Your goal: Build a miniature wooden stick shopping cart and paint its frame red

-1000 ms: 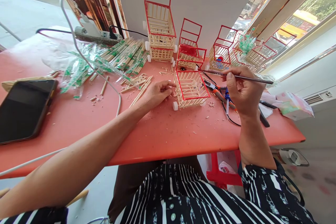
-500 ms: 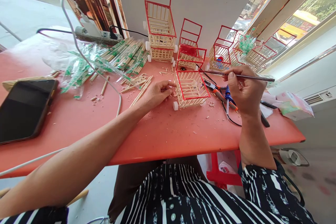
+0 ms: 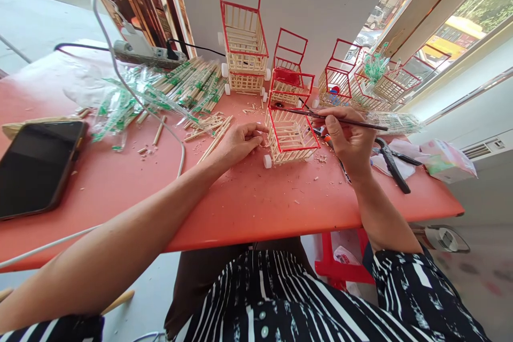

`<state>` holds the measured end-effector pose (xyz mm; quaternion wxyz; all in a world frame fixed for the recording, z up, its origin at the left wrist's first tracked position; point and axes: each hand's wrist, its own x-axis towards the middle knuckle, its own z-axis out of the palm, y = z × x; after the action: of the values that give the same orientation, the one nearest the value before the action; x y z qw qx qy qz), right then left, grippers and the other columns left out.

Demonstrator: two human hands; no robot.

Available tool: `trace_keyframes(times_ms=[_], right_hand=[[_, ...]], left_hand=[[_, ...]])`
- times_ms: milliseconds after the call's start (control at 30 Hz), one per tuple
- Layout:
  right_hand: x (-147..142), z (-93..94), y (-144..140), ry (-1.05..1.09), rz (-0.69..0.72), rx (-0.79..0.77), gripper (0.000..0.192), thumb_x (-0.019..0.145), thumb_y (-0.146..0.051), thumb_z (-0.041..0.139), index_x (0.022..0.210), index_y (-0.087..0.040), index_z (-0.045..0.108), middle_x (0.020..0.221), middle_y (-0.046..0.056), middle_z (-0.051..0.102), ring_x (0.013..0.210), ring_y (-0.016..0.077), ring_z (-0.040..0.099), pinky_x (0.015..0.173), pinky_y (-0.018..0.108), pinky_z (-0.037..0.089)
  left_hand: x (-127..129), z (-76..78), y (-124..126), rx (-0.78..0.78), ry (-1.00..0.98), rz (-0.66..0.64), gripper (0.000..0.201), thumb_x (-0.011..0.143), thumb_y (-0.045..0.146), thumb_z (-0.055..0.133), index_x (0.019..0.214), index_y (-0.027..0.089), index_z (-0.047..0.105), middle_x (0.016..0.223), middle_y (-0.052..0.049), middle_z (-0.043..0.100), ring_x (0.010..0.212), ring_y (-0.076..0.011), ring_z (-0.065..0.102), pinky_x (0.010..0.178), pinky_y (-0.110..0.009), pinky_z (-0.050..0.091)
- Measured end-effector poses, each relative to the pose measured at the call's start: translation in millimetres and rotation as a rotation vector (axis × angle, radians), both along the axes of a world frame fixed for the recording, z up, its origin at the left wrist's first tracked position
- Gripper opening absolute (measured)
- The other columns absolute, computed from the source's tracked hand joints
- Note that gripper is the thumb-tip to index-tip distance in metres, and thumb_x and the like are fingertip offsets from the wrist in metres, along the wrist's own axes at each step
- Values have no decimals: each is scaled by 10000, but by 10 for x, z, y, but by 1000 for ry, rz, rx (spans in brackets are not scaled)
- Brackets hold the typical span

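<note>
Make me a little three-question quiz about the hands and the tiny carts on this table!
1. True or false: the right hand holds a thin brush over the small cart.
2. What does the left hand touch? A) the phone B) the small cart's side C) the scissors
3. Fill in: the phone lies on the ____ table.

Key
1. True: the brush tip reaches over the cart's red top frame.
2. B: its fingertips rest against the cart near a white wheel. The phone lies far to the left.
3. Red (an orange-red top).
</note>
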<state>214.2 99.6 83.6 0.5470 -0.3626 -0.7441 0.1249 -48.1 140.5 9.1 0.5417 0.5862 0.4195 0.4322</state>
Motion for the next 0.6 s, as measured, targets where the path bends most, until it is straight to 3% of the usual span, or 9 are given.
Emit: trace_keyframes(times_ms=[233, 600], right_hand=[[4, -27, 16, -35, -3, 9, 171, 1093, -410, 723, 1123, -298, 848, 1064, 10, 856, 907, 168, 864, 815, 298, 715], [66, -60, 42, 18, -55, 82, 237, 1086, -516, 710, 1177, -326, 819, 1084, 8, 848, 932, 178, 857, 780, 317, 707]], left_hand=[[15, 46, -35, -18, -13, 24, 256, 811, 126, 668, 1037, 160, 784, 725, 26, 739, 556, -107, 616, 610, -238, 497], [27, 54, -34, -38, -18, 23, 250, 801, 129, 669, 1027, 162, 772, 706, 32, 729, 539, -107, 596, 598, -240, 485]])
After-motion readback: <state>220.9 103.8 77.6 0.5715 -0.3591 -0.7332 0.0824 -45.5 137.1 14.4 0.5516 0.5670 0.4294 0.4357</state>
